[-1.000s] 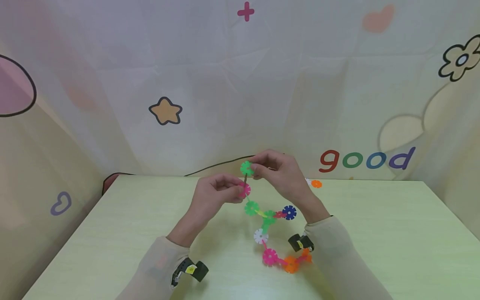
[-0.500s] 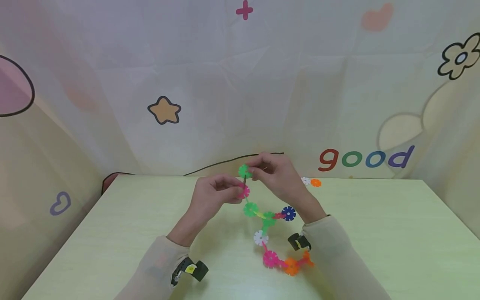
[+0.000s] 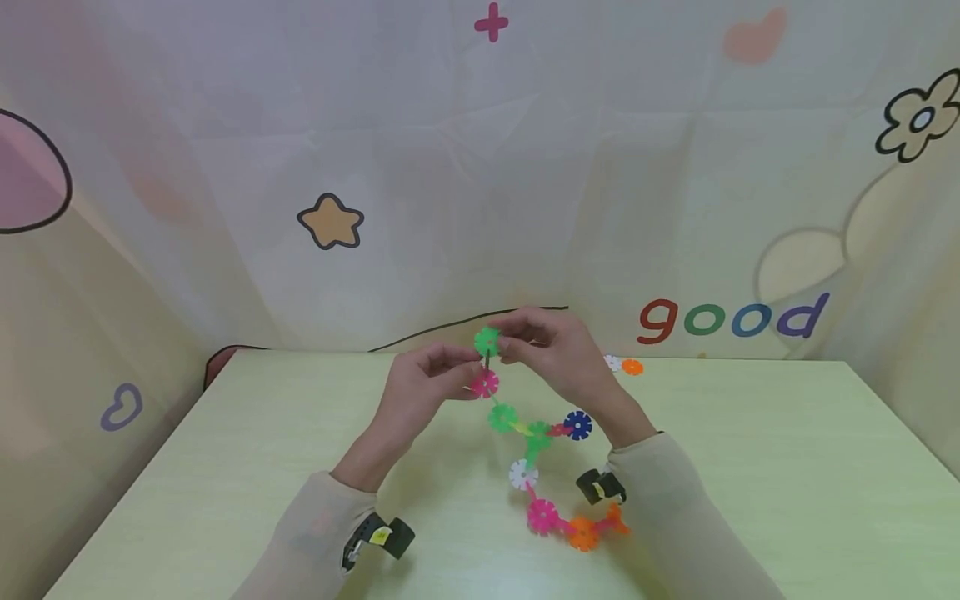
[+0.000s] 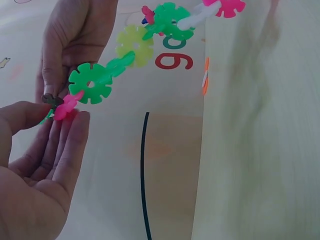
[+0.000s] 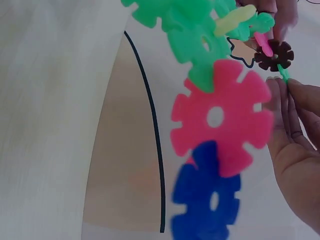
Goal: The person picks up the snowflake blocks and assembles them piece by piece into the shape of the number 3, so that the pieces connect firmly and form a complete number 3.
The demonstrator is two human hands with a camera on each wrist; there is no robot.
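A chain of notched plastic snowflake discs, joined edge to edge, hangs in front of my hands. My left hand (image 3: 416, 396) pinches near the pink disc (image 3: 486, 383) with thumb and fingers. Just above it, my right hand (image 3: 551, 346) pinches a bright green disc (image 3: 487, 342) between thumb and index finger. A dark brown disc (image 5: 274, 55) stands between these two, seen edge-on in the head view. Below hang a green disc (image 3: 502, 418), a yellow disc (image 4: 135, 46), and a branch ending in a blue disc (image 3: 577, 425). Another branch runs down through a white disc (image 3: 522, 475).
The lower branch continues through a pink disc (image 3: 542, 517) and an orange disc (image 3: 583, 534) over the pale table (image 3: 247, 467). A loose orange disc (image 3: 632, 367) and a white disc (image 3: 613, 363) lie at the back edge. A printed curtain (image 3: 450, 208) hangs behind.
The right hand and its green disc have moved slightly down and left, closer to the left hand. Left fingertips have shifted a little, so more of the pink disc shows.
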